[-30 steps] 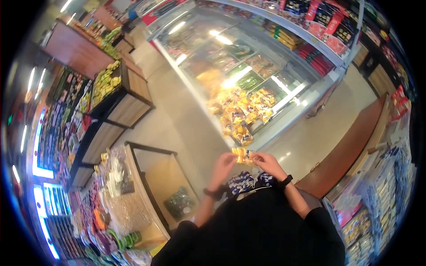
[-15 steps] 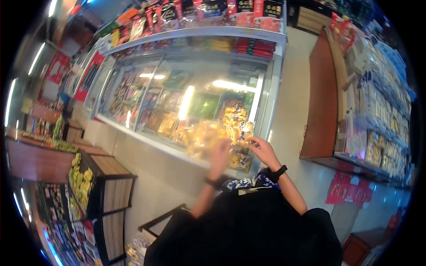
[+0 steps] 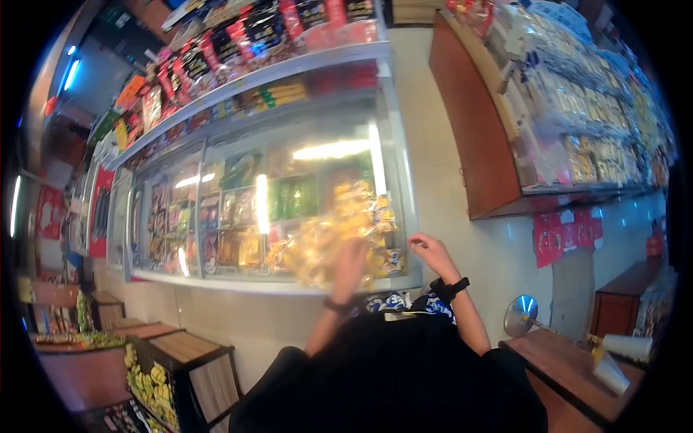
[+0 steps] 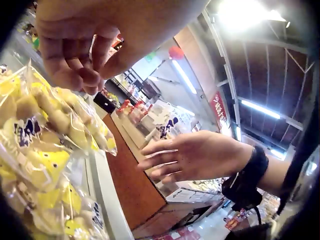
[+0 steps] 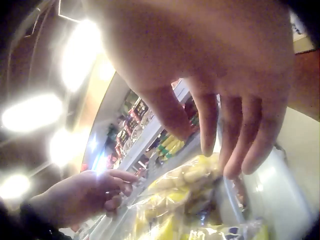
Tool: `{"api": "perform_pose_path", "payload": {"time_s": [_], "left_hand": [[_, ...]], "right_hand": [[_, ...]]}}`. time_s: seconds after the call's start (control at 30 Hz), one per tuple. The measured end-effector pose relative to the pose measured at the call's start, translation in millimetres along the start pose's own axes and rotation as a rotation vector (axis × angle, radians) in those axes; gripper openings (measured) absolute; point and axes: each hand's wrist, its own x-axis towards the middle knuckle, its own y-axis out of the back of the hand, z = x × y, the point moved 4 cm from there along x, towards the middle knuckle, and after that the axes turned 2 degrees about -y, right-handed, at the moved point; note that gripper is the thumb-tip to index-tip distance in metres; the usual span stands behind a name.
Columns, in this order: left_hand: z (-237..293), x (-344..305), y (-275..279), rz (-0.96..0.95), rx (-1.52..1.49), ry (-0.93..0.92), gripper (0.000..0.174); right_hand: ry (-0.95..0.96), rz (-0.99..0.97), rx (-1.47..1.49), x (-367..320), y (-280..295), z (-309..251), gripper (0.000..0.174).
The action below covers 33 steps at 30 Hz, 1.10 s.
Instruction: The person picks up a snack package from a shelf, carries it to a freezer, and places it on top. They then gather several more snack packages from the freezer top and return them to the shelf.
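Note:
A pile of clear bags with yellow printing, holding pale round pieces, lies on the glass top of a freezer. My left hand, blurred in the head view, is over the front of the pile. The left wrist view shows that left hand with loosely curled fingers beside the bags, and no packet shows in it. My right hand is just right of the pile, past the freezer's corner. In the right wrist view, the right hand's fingers hang loosely apart above the bags, holding nothing.
A shelf of red and black packets runs above the back of the freezer. Across an aisle on the right stands a brown wooden counter stacked with wrapped goods. Bananas lie in a stand at lower left.
One second ago both hands held a small yellow packet in front of the freezer; now they are apart without it. The view has turned right, and the left hand has moved over the pile.

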Motion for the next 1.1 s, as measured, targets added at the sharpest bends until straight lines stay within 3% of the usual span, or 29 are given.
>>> {"api": "perform_pose_path", "payload": {"time_s": [0.07, 0.17, 0.27, 0.37, 0.47, 0.83, 1.07, 1.1], "left_hand": [[-0.2, -7.2, -16.8, -0.075, -0.017, -0.065, 0.019], [32.7, -15.4, -36.3, -0.252, -0.187, 0.002, 0.019], [24.0, -21.3, -83.7, -0.314, -0.332, -0.005, 0.018], [66.7, -17.3, -114.9, -0.502, -0.234, 0.093, 0.019], [79.7, -11.5, -169.4, -0.541, -0.231, -0.077, 0.020], [180.9, -23.1, -399.6, -0.831, -0.366, -0.135, 0.021], [285.1, -46.6, -508.1, -1.087, -0.480, -0.105, 0.021], [292.8, -48.2, -521.7, -1.108, -0.489, -0.127, 0.021]], "right_hand": [[-0.039, 0.039, -0.014, -15.5, 12.9, 25.1, 0.020], [-0.036, 0.109, 0.068, -37.5, 34.5, 60.2, 0.020], [-0.102, 0.173, -0.062, -57.3, 66.0, 69.3, 0.021], [-0.087, 0.249, 0.011, -77.1, 102.4, 81.7, 0.022], [-0.101, 0.303, 0.058, -100.2, 146.4, 93.9, 0.024], [-0.242, 0.542, 0.052, -190.5, 310.2, 194.0, 0.024], [-0.241, 0.711, 0.128, -246.9, 366.4, 253.5, 0.024], [-0.248, 0.678, 0.256, -251.0, 371.7, 261.0, 0.025]]}}
